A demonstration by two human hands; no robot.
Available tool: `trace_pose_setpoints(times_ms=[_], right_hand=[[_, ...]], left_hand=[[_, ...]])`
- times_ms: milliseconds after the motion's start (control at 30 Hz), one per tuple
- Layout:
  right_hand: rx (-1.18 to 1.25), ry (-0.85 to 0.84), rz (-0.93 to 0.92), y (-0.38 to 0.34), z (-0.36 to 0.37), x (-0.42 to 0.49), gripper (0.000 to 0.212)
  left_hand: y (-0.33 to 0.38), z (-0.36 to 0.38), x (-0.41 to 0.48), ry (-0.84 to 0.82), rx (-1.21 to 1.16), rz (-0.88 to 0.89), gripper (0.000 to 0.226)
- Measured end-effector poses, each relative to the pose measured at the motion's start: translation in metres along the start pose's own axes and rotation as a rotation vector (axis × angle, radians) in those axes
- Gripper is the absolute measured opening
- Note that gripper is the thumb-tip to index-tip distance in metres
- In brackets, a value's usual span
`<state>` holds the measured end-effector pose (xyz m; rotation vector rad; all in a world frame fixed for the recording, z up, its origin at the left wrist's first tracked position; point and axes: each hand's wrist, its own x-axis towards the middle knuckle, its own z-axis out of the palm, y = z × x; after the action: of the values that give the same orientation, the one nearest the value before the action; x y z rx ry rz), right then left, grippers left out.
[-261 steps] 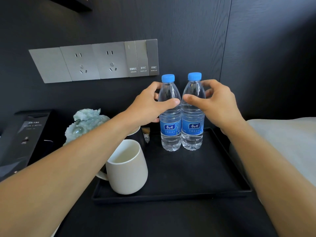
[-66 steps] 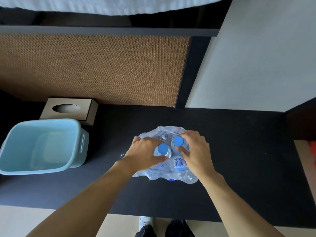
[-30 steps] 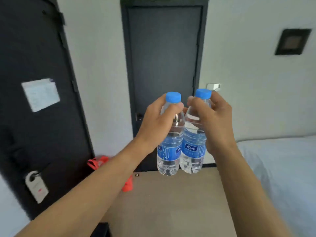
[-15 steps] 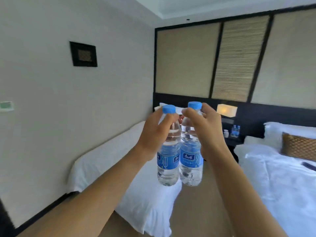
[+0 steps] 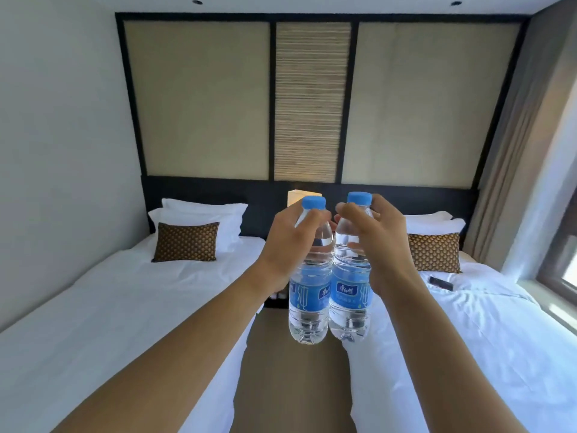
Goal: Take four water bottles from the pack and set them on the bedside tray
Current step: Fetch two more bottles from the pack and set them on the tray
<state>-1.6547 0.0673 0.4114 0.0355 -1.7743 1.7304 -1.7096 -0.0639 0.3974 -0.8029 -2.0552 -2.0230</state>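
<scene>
I hold two clear water bottles with blue caps and blue labels upright in front of me, side by side and touching. My left hand (image 5: 288,245) grips the neck of the left water bottle (image 5: 309,303). My right hand (image 5: 374,245) grips the neck of the right water bottle (image 5: 349,300). Both bottles hang in the air over the aisle between two beds. The bedside tray and the pack are hidden from view; the bottles and hands cover the nightstand area at the far end of the aisle.
A white bed (image 5: 109,307) lies on the left and another white bed (image 5: 484,332) on the right, with a carpeted aisle (image 5: 287,385) between them. A lit lamp (image 5: 299,196) glows at the headboard. A dark remote (image 5: 441,283) lies on the right bed. Curtains (image 5: 515,151) hang at right.
My view has swung right, from the side wall to facing the headboard squarely between the two beds. Both hands still carry the bottles upright, side by side.
</scene>
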Motion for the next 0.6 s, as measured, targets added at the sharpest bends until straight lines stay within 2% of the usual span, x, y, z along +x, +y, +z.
trace_pose_setpoints(times_ms=[300,600], right_hand=[[-0.009,0.164,0.006,0.121,0.019,0.252,0.006],[-0.025,0.066,0.013,0.298,0.007,0.530,0.008]], left_hand=[[-0.114,0.032,0.280,-0.194,-0.100,0.038,0.008],[-0.285,0.092,0.540,-0.156,-0.134,-0.013,0.009]])
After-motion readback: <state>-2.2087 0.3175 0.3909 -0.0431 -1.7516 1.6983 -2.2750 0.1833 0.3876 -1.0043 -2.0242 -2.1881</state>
